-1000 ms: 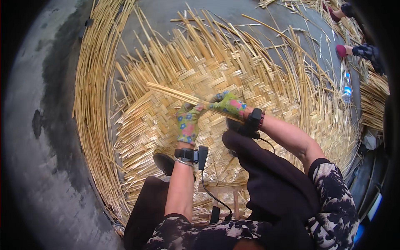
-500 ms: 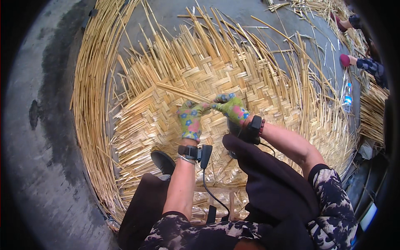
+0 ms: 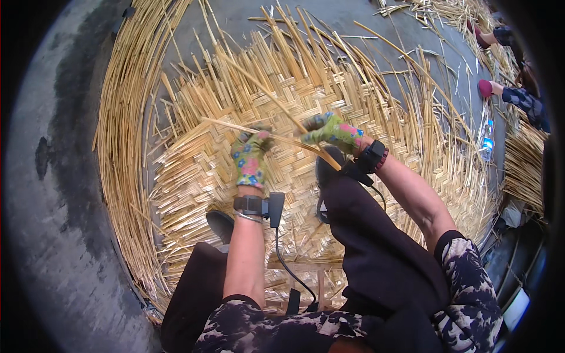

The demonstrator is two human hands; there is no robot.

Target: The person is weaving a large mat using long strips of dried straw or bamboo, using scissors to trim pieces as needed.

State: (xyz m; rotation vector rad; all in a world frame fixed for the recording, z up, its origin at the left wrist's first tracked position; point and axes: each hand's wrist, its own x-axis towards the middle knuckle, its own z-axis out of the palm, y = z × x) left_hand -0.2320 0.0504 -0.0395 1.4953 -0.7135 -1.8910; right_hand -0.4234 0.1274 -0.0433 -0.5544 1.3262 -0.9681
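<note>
Grey, stained concrete floor [image 3: 76,247] stretches along the left, beside a long stack of reeds [image 3: 126,135]; a herringbone-woven mat [image 3: 294,226], its upper edge fringed with loose ends, fills the centre, while a water bottle [image 3: 487,144], a reed bundle [image 3: 524,167] and maroon-shod feet [image 3: 486,88] line the right. Above the mat, the left hand [image 3: 250,159], gloved and blurred, has its fingers bent at the lower reed strip [image 3: 226,124]; whether it grips cannot be told. The right hand [image 3: 335,134], gloved alike, is closed around that strip and the upper reed strip [image 3: 262,88] where they converge. Half a second ago the hands were nearly touching and the strips lay together; now the hands are apart and the strips spread in a V. Counted: two gloves, two strips, one mat, one bottle, two feet at right.
</note>
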